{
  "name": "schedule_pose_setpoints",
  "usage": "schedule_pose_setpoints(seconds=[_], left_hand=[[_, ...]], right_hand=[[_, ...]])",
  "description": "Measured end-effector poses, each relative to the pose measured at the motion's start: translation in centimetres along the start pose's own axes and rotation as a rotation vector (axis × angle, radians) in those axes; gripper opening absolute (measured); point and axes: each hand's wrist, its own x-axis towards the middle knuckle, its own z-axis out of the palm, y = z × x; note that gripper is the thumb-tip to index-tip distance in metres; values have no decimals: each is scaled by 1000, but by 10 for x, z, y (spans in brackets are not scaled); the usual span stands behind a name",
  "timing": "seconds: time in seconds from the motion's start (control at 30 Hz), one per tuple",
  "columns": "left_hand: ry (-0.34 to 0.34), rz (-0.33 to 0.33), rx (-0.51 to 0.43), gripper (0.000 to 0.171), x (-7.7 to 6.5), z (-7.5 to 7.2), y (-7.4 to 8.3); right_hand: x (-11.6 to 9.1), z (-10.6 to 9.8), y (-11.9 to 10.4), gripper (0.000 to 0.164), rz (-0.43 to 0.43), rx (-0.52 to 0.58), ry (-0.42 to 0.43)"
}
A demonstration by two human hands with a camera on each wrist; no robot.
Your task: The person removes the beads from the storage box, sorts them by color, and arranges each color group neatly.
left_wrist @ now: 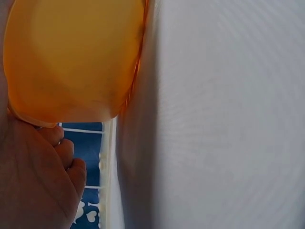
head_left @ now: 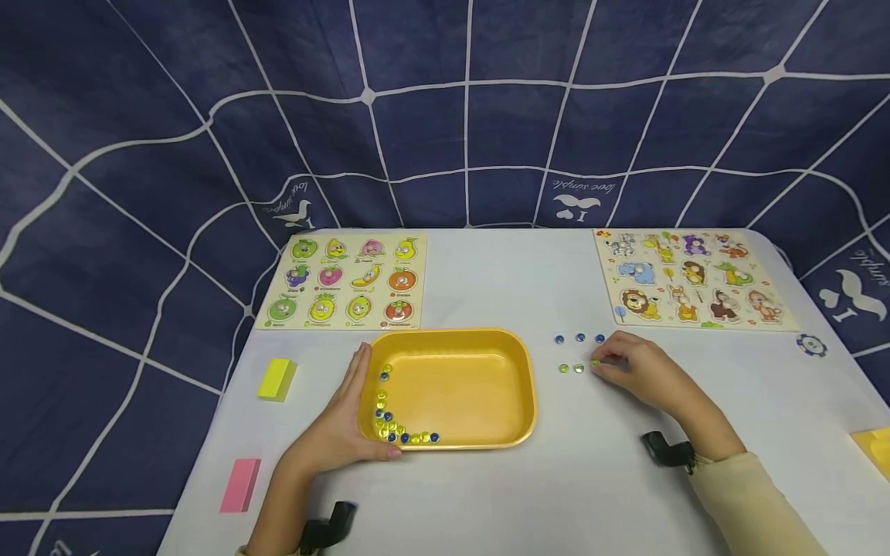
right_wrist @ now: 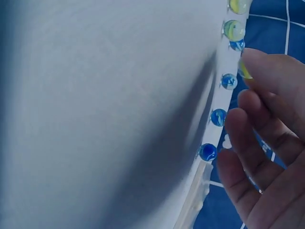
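A yellow tray (head_left: 452, 446) holds several yellow-green marbles (head_left: 382, 404) and blue marbles (head_left: 405, 438), gathered along its left wall and front left corner. My left hand (head_left: 337, 428) holds that corner, thumb along the front rim and fingers up the left side. Right of the tray, my right hand (head_left: 643, 371) pinches a yellow-green marble (right_wrist: 245, 69) between thumb and index finger, close over the table. Two loose yellow-green marbles (head_left: 572, 368) sit just left of these fingertips. Behind them is a row of blue marbles (head_left: 580, 337); the right wrist view shows several (right_wrist: 218, 117).
A fruit puzzle board (head_left: 341, 282) lies at the back left, an animal puzzle board (head_left: 695, 282) at the back right. A yellow block (head_left: 276, 379) and a pink block (head_left: 239, 485) lie on the left. A patterned disc (head_left: 811, 345) and a yellow object (head_left: 874, 449) are at the right.
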Motion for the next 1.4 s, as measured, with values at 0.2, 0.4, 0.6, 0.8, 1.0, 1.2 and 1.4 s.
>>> schedule_pose_setpoints(seconds=[0.2, 0.4, 0.6, 0.8, 1.0, 1.2, 1.4], left_hand=[[3, 1, -2, 143, 0, 0, 0], [2, -1, -4, 143, -1, 1, 0], [6, -3, -2, 144, -1, 1, -1], [7, -4, 1, 144, -1, 1, -1], [7, -2, 8, 144, -1, 1, 1], [6, -3, 7, 144, -1, 1, 1], [5, -4, 6, 144, -1, 1, 0]], right_hand=[[1, 3, 2, 8, 35, 6, -49], [2, 6, 5, 9, 48, 13, -71], [1, 5, 5, 11, 52, 26, -72], [1, -1, -3, 16, 18, 33, -9], [5, -9, -32, 23, -101, 80, 94], [14, -6, -75, 23, -238, 165, 101], [24, 12, -121, 19, -372, 179, -5]])
